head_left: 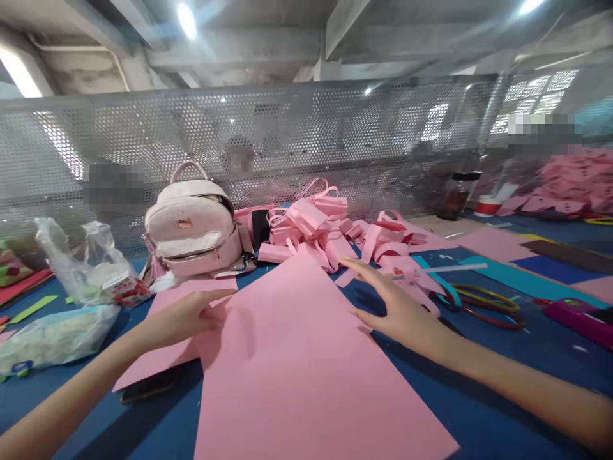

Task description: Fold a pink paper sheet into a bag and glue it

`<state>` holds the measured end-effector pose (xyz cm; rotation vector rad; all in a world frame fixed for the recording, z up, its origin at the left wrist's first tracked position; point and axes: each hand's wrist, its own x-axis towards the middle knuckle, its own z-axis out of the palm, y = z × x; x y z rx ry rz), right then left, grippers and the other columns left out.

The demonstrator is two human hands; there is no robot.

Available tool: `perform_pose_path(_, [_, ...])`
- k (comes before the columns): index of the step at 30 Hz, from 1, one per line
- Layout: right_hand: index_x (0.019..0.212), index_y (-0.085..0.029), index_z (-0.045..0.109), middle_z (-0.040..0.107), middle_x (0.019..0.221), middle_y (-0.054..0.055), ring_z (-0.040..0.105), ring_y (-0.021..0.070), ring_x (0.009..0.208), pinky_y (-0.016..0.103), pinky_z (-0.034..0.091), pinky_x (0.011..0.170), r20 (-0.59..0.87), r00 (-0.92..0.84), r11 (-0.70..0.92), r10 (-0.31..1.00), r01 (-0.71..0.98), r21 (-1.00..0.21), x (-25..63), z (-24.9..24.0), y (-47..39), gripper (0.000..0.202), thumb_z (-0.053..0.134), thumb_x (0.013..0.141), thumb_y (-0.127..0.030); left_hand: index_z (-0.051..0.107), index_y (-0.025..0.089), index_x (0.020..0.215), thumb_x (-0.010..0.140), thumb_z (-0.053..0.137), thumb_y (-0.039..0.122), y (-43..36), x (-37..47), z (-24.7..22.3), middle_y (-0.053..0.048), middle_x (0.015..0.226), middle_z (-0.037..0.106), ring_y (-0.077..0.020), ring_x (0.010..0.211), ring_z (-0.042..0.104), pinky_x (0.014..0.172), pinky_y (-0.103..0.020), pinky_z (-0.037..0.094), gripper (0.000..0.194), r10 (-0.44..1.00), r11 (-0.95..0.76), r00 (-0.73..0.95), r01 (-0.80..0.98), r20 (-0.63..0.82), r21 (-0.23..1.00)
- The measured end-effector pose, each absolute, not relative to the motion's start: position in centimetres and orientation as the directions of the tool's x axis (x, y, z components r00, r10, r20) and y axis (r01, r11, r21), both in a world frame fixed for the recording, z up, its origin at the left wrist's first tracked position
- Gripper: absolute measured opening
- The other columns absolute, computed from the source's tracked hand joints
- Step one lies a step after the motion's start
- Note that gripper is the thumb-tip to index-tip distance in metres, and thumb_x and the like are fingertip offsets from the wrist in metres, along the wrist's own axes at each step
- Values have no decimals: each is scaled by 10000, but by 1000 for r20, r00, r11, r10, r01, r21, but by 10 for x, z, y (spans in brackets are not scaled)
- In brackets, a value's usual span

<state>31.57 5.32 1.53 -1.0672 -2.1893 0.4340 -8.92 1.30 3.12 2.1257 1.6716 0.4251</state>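
a large pink sheet (306, 370) spreads between the person's two bare hands, in the middle of the blue table (143, 434), its far corner reaching toward a heap of folded pink pieces (313, 223). the left grip (194, 314) is at the sheet's left edge, fingers pointing inward; whether it pinches the sheet or merely rests there, i cannot tell. the right grip (400, 310) is released, thumb and forefinger spread apart beside the right edge.

a second pink sheet (158, 367) lies partly under the left hand, with a dark flat object (151, 386) poking out below it. a pale pink backpack (196, 220) stands beyond, left of the heap. farther left are a clear plastic bag (90, 271) and a filled bag (57, 338). to the right of the right hand lie yellow and red loops (488, 301) and a magenta object (575, 316). a perforated metal screen (287, 121) rises behind everything.
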Motion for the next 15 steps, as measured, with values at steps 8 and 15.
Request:
perform_pose_path(8, [1530,-199,400,438,1575,137,421,302,1442,467,356,1184,155,-767,759,623,544,-357,269,21,75,721,693,879,-303,760,263,984,712,645,286,40,-70,39,-16,905,756,-232,806,664,648,-243,404,297,967,-222,248,930,-55,293])
perform_pose_path(15, [1446,-140,479,557,1432,155,524,305,1315,423,455,1060,130,-775,774,619,573,-268,237,1,100,701,772,835,-321,564,223,742,765,541,204,32,-52,22,-7,752,659,-204,706,612,596,-251,337,39,981,-186,192,956,-3,227])
